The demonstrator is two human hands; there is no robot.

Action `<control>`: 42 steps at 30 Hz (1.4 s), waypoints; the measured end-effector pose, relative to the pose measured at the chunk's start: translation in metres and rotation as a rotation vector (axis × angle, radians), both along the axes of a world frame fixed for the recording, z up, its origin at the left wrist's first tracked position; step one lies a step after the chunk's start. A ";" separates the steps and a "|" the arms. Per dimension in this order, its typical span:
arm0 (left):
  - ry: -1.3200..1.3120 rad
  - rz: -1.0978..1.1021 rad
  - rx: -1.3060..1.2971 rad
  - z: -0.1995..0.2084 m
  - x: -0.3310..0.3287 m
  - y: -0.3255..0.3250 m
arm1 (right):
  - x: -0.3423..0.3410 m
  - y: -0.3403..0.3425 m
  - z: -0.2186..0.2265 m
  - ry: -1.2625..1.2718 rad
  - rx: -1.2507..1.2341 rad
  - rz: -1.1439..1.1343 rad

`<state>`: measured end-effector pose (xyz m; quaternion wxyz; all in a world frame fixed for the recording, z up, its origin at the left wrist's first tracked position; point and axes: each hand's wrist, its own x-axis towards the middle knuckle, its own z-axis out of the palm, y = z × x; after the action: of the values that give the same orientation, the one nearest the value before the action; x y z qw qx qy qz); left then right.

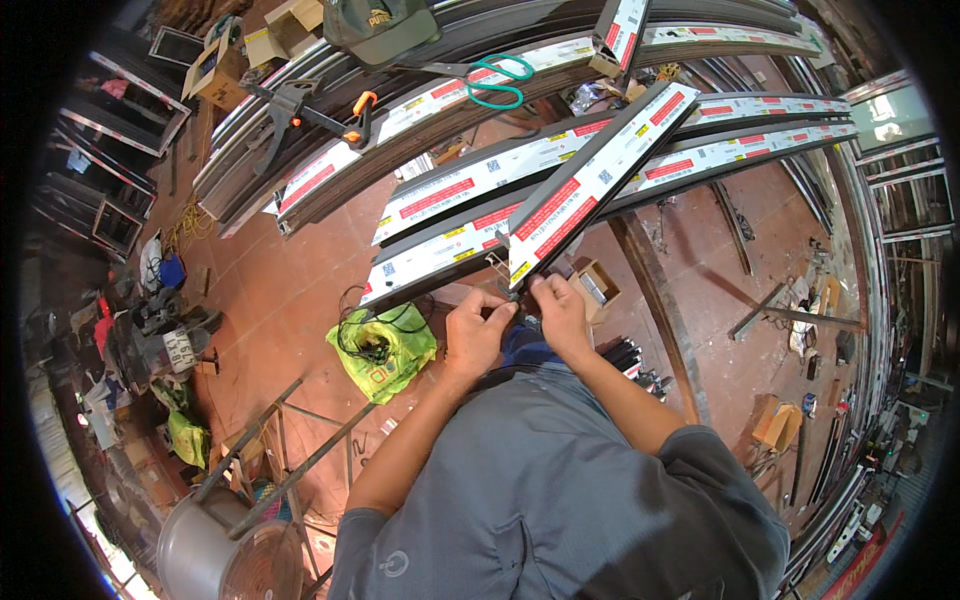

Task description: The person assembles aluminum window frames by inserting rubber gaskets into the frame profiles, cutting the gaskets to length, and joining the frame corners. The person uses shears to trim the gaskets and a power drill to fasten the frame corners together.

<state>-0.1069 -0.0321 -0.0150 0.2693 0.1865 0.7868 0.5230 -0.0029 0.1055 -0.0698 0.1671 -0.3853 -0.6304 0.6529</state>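
Observation:
A long dark metal profile [590, 185] wrapped in white film with red labels lies slanted over other profiles, its near end pointing at me. My left hand [476, 328] and my right hand [560, 312] both pinch that near end, fingers closed at its lower edge. Whether they grip the film or the metal itself is too small to tell. Two more film-covered profiles [470, 180] run under it from left to right.
Green-handled scissors [498, 82] and an orange-and-black bar clamp [310, 115] lie on the far profiles, beside a dark cap [380, 25]. Below on the red floor are a yellow-green bag [385, 352], a small cardboard box [595, 285], a fan [225, 555] and scattered metal bars.

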 end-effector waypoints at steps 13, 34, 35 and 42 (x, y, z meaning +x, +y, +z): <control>0.217 -0.355 -0.152 -0.052 -0.003 -0.059 | -0.012 0.000 0.050 -0.288 0.232 0.124; -0.719 0.075 0.114 0.014 -0.024 0.049 | -0.021 -0.014 0.062 -0.456 0.510 0.062; -0.681 0.082 0.154 0.013 -0.021 0.048 | -0.022 -0.014 0.064 -0.462 0.537 0.043; -0.581 0.048 0.266 0.010 -0.008 0.053 | -0.018 0.000 0.068 -0.496 0.628 0.019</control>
<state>-0.1152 0.0206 -0.0047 0.4434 0.0444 0.6059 0.6590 -0.0207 0.1057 -0.0022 0.1134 -0.4555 -0.8240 0.3172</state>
